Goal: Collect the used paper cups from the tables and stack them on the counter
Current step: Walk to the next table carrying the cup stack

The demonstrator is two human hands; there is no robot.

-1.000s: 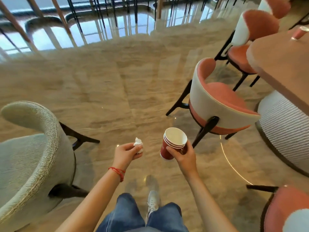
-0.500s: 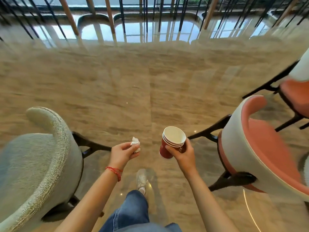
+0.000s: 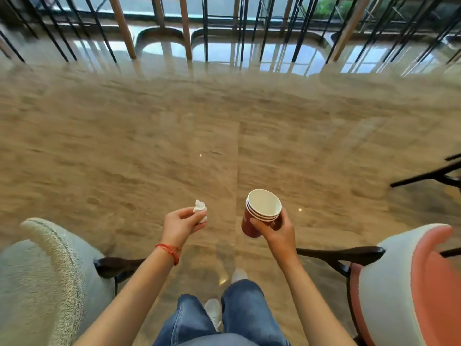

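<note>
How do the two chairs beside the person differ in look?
The left chair is pale grey-green all over; the right chair has a white shell with a coral-pink seat. The left chair's fabric looks rough and looped; the right chair's shell looks smooth. Both have curved backs and dark legs.

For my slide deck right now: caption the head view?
Right hand carries nested red paper cups, left hand pinches a crumpled tissue, between two chairs.

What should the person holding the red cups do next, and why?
Probably keep walking forward between the two chairs. The right hand grips a nested stack of red paper cups, the left hand pinches a crumpled white tissue, and no counter is in view.
</note>
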